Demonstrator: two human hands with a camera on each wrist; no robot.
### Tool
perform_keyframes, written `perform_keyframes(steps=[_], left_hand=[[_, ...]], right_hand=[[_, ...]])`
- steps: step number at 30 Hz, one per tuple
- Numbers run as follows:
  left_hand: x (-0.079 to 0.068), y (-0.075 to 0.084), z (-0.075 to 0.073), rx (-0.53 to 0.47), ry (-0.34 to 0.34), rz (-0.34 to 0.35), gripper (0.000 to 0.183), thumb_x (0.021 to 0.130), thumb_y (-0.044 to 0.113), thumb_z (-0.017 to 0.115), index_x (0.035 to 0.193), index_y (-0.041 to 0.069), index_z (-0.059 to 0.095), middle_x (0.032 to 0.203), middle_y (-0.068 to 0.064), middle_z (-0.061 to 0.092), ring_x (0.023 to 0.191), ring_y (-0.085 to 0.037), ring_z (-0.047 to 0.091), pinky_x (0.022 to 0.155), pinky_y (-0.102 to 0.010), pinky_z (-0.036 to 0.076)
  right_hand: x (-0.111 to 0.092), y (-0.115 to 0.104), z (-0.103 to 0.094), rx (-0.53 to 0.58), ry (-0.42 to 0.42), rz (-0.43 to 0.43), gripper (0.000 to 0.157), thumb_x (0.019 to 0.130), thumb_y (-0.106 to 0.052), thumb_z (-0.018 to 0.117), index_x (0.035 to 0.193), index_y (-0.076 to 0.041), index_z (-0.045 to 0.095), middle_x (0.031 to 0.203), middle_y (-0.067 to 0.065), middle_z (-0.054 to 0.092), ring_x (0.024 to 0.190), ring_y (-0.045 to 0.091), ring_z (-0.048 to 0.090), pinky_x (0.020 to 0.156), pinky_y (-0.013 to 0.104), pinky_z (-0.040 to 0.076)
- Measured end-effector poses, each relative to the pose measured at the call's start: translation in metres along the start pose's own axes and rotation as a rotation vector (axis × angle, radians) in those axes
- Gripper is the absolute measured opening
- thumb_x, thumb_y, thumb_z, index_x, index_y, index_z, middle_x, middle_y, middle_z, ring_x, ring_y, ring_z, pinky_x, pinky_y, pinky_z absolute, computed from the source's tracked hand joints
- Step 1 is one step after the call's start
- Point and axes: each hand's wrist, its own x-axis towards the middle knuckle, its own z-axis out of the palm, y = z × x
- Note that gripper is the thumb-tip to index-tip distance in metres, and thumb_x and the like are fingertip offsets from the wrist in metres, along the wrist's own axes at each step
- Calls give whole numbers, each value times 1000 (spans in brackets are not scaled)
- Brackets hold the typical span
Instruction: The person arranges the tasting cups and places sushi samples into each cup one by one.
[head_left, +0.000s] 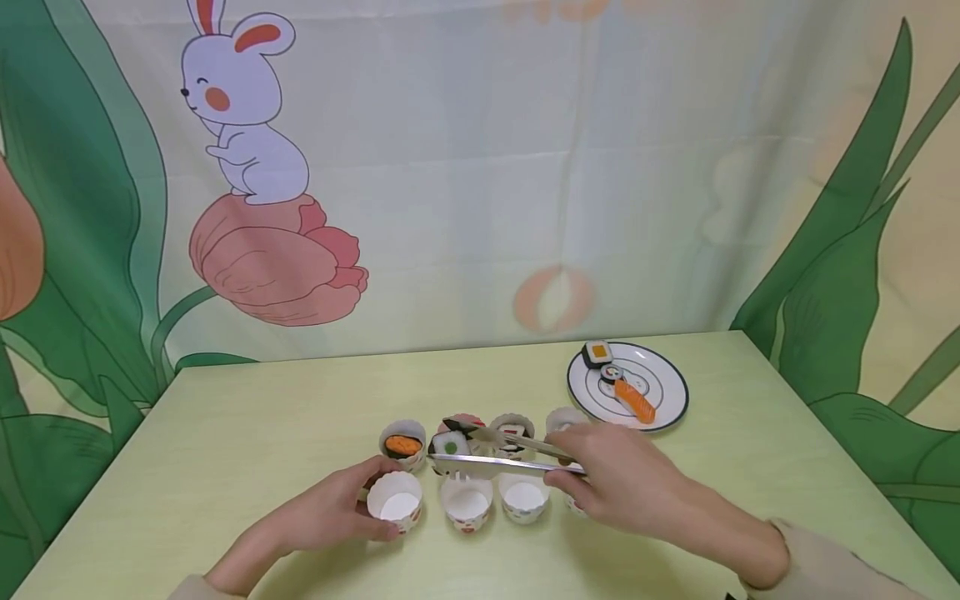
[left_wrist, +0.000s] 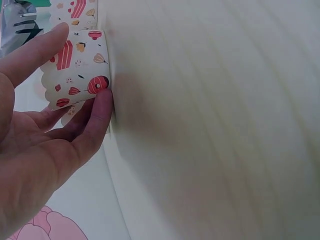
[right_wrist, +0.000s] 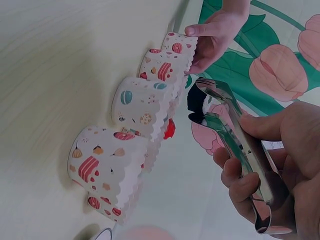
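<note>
My left hand (head_left: 333,510) holds the front-left paper cup (head_left: 408,522), thumb and fingers on opposite sides; the left wrist view shows this printed cup (left_wrist: 80,65) in its fingers. My right hand (head_left: 626,479) grips metal tongs (head_left: 510,465), whose tips pinch a toy sushi roll (head_left: 452,445) with white rice and a green centre. The roll hangs above the cups, left of the right hand. In the right wrist view the roll's dark wrap (right_wrist: 197,102) sits between the tong tips. Behind the left hand, a back-row cup contains an orange-topped sushi piece (head_left: 403,446).
Paper cups stand in two rows. Another back-row cup (head_left: 512,419) contains a sushi piece, partly behind the tongs. My right hand partly hides the right-end cups. At the back right, a blue-rimmed plate (head_left: 671,396) bears a square roll, a small round roll and salmon sushi (head_left: 635,402).
</note>
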Motion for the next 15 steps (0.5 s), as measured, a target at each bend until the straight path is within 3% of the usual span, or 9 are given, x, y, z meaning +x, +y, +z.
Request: perform_keyframes(steps=[5,15], left_hand=[[0,0,0,-1,-1,-7,65,85,16,87,136,-3,51,118,-11,61,109,-29,56,87,-35,56],[1,1,0,-33,-15,-9,64,85,14,87,136,-2,51,119,-10,60,110,-29,56,89,-36,56]], right_hand=[[3,-6,3,-2,-36,5,29,93,-25,78,114,-6,73,90,-7,66,69,6,49,61,26,45],[9,-11,9,22,-45,-41,23,94,-24,77,109,-8,72,85,-9,63,69,4,49,61,23,45]])
